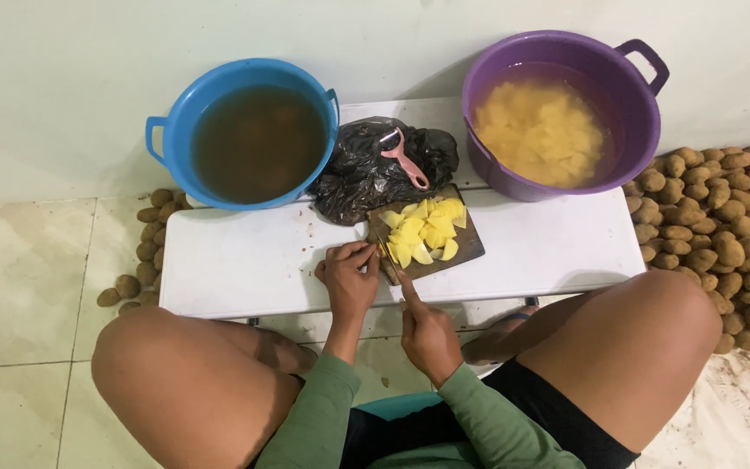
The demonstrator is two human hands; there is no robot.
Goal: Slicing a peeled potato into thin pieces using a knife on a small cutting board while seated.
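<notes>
**Potato slices pile up on a small board between two tubs**

Potato slices [425, 233], pale yellow, lie heaped on the dark wooden board [431, 239] at the middle of your white tabletop [245, 260], close enough that you reach them from your cross-legged seat on the floor. Your left hand [349, 276] rests at the board's near corner, fingers [359, 254] bent together and pressed on the piece being cut, steadying it. Your right hand [429, 334] is closed around a knife [390, 259] whose thin blade runs forward to that same corner; the handle is hidden in the fist.

A pink peeler [405, 159] lies on a crumpled black bag [358, 178] just behind the board. A purple tub [566, 113] at the far right holds cut pieces under water, seemingly so they keep. A blue tub [245, 130] at the far left holds murky brown water. Unpeeled potatoes [722, 234] are heaped on the floor at your right, with a smaller scatter at your left. No labels or signs show.
</notes>
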